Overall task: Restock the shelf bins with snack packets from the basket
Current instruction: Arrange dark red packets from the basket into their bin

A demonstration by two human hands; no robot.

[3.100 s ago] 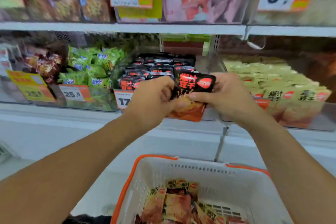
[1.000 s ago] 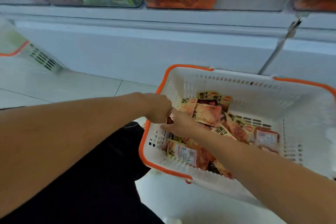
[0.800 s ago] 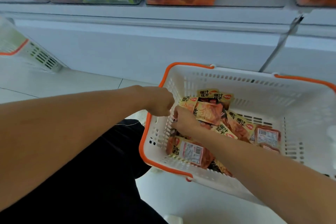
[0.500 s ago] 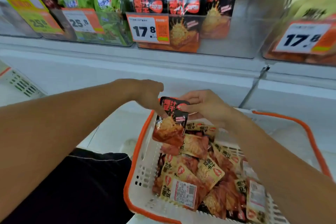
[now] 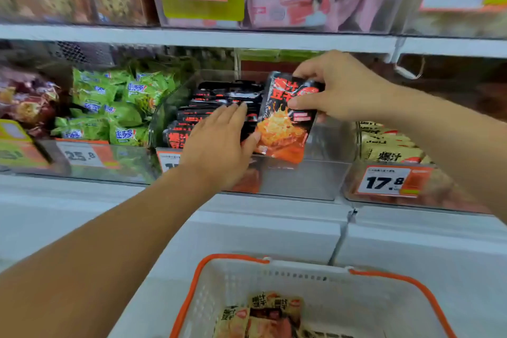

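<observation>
Nearest me, the white slotted plastic basket with orange rim (image 5: 384, 310) holds yellow packets. My left hand (image 5: 219, 145), fingers straight, presses the stacked black packets (image 5: 197, 115) in the clear plastic shelf bin (image 5: 301, 178). My right hand (image 5: 337, 90) pinches the black-and-orange snack packet (image 5: 285, 121) above the bin's open side (a risk: the row springs back, blocking insertion).

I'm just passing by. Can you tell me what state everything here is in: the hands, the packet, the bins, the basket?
Right hand: pinches the black packet at its top.
Black packet: upright, held over the middle bin's empty right side.
Left hand: fingers straight, resting on the black packets in the bin.
Middle bin: partly filled, left side only.
Green packet bin: well stocked.
Yellow packet bin: well stocked.
Basket: holds several packets.
</observation>
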